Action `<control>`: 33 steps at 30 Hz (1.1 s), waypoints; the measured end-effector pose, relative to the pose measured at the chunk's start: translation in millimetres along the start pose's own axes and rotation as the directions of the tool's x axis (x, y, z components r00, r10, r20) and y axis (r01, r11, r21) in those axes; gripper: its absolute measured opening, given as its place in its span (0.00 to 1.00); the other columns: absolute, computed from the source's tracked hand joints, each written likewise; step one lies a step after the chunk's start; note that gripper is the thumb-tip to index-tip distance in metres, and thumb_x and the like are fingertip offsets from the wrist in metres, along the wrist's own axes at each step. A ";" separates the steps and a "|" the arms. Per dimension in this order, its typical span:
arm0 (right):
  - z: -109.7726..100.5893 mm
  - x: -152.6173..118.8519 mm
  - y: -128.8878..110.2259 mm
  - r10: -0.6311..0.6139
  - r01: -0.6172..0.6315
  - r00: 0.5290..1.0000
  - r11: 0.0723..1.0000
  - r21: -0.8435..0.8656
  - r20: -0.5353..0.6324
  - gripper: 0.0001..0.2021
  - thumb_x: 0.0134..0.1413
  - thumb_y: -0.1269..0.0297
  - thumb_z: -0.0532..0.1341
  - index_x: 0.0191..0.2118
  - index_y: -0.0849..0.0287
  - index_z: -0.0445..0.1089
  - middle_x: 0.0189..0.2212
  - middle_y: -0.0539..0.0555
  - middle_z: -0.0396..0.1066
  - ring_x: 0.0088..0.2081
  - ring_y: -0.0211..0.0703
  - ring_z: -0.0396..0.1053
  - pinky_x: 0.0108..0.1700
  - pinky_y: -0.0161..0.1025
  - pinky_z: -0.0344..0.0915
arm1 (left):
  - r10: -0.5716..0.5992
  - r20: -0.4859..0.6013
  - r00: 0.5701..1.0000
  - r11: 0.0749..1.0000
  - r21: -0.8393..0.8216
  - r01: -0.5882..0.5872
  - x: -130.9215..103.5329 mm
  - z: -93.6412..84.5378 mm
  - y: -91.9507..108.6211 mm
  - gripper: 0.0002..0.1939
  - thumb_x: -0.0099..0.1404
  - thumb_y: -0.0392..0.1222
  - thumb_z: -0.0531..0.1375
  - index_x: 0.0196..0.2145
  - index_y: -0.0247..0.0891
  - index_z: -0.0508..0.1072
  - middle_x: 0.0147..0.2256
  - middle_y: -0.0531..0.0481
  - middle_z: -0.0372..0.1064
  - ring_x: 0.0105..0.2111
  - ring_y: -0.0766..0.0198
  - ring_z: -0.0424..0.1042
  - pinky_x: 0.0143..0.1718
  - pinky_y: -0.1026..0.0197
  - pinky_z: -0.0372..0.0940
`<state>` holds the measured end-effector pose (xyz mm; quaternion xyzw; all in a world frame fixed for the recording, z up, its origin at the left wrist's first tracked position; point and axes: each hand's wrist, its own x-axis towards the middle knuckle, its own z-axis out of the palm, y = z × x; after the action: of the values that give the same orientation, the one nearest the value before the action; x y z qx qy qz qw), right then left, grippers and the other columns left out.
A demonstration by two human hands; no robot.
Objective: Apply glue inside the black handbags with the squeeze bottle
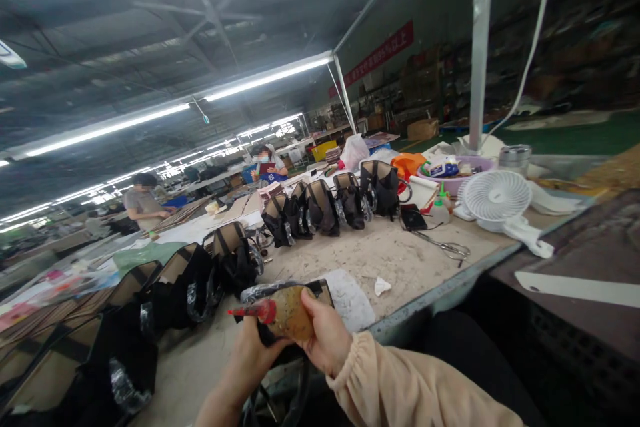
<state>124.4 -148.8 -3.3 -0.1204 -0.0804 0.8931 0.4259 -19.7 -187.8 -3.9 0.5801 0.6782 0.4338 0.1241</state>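
My right hand [329, 331] is closed round a yellowish, stained glue bottle [291, 313], tipped on its side so its red nozzle [257, 310] points left. Just below the nozzle, my left hand [254, 350] grips the edge of a black bag [324, 292] at the table's front edge. The bottle and both hands hide much of this bag. Its plastic-wrapped handle [255, 292] shows behind the bottle, and another handle hangs down beneath my hands.
Black bags with tan insides stand in a row along the left [183, 280] and across the back [320, 203]. Rightward lie scissors [453, 250], a white fan [495, 197], a small green-capped bottle [440, 210] and a purple basin [450, 185]. Other people [143, 203] work further off.
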 end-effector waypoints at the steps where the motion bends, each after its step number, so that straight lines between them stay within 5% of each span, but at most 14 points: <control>1: 0.5 -0.2 0.0 0.005 -0.005 1.000 1.000 0.010 -0.006 0.19 0.67 0.60 0.50 0.44 0.71 0.71 0.33 0.62 0.76 0.34 0.42 0.76 0.40 0.39 0.72 | -0.001 0.009 1.000 1.000 -0.004 0.001 1.7 3.6 -1.1 0.33 0.38 0.45 0.73 0.43 0.40 0.67 0.44 0.40 0.71 0.50 0.42 0.69 0.55 0.45 0.60; 4: 0.3 0.0 -1.3 0.015 -0.013 1.000 0.999 0.042 -0.027 0.16 0.66 0.62 0.50 0.44 0.70 0.70 0.32 0.60 0.76 0.34 0.42 0.76 0.41 0.40 0.72 | 0.087 0.121 0.989 0.993 0.075 -0.096 6.8 11.9 -8.8 0.26 0.43 0.42 0.71 0.41 0.39 0.69 0.44 0.40 0.71 0.52 0.44 0.67 0.57 0.47 0.58; 7: -0.5 -0.2 -3.6 0.047 -0.044 0.997 0.997 0.062 -0.053 0.15 0.66 0.63 0.51 0.43 0.69 0.70 0.31 0.60 0.76 0.35 0.42 0.76 0.41 0.40 0.72 | 0.142 0.121 0.982 0.965 0.205 -0.165 10.8 17.2 -16.1 0.20 0.49 0.41 0.67 0.42 0.40 0.71 0.48 0.39 0.70 0.57 0.44 0.61 0.61 0.47 0.51; 14: 6.2 0.6 -11.3 0.083 -0.083 0.997 0.994 0.074 0.002 0.16 0.67 0.62 0.49 0.42 0.67 0.70 0.33 0.60 0.76 0.37 0.42 0.75 0.44 0.43 0.72 | 0.077 0.066 0.995 0.920 0.381 -0.096 14.9 21.1 -11.9 0.12 0.53 0.40 0.62 0.37 0.38 0.73 0.42 0.36 0.73 0.54 0.44 0.65 0.58 0.49 0.56; 19: 9.8 -9.5 -33.7 0.154 -0.151 0.986 0.987 -0.048 0.067 0.18 0.67 0.57 0.48 0.46 0.66 0.69 0.34 0.59 0.76 0.36 0.43 0.75 0.43 0.46 0.72 | 0.101 0.090 0.991 0.960 0.254 -0.121 30.4 0.2 -3.4 0.13 0.54 0.41 0.61 0.39 0.41 0.72 0.43 0.43 0.74 0.51 0.50 0.69 0.55 0.54 0.61; 23: 5.0 -23.0 -65.8 0.064 -0.054 0.994 0.992 -0.113 0.091 0.17 0.67 0.57 0.49 0.48 0.64 0.68 0.37 0.57 0.76 0.37 0.41 0.75 0.41 0.43 0.73 | 0.075 0.028 0.997 0.988 0.131 -0.079 47.6 -28.6 12.7 0.15 0.52 0.45 0.64 0.38 0.38 0.73 0.41 0.44 0.75 0.46 0.52 0.72 0.54 0.52 0.62; 25: -0.6 -26.4 -79.7 0.037 -0.025 0.996 0.988 -0.151 0.079 0.17 0.67 0.56 0.49 0.48 0.61 0.68 0.38 0.56 0.76 0.37 0.41 0.76 0.39 0.41 0.74 | 0.068 0.104 0.992 0.994 0.073 -0.076 53.4 -37.1 24.6 0.18 0.51 0.46 0.66 0.39 0.37 0.74 0.41 0.44 0.75 0.45 0.52 0.72 0.53 0.52 0.63; 28: -12.6 -27.4 -91.2 0.066 -0.043 0.993 0.975 -0.218 0.099 0.16 0.66 0.57 0.50 0.47 0.60 0.69 0.41 0.57 0.76 0.38 0.43 0.76 0.36 0.42 0.75 | 0.102 0.276 0.956 0.994 0.008 -0.108 59.4 -36.6 37.5 0.18 0.51 0.46 0.66 0.39 0.36 0.75 0.39 0.45 0.76 0.40 0.52 0.74 0.47 0.51 0.67; 33: -31.1 -23.6 -101.1 0.094 -0.054 0.973 0.980 -0.191 0.209 0.17 0.67 0.58 0.48 0.47 0.63 0.69 0.45 0.60 0.75 0.41 0.46 0.76 0.39 0.44 0.76 | 0.101 0.236 0.967 0.989 0.086 -0.124 64.0 -24.9 32.6 0.10 0.52 0.48 0.64 0.27 0.39 0.72 0.26 0.48 0.73 0.28 0.55 0.73 0.33 0.55 0.70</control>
<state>222.6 -102.8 -4.7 -0.0638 -0.2039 0.9050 0.3680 -33.3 -143.3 56.2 0.6696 0.6460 0.3354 0.1481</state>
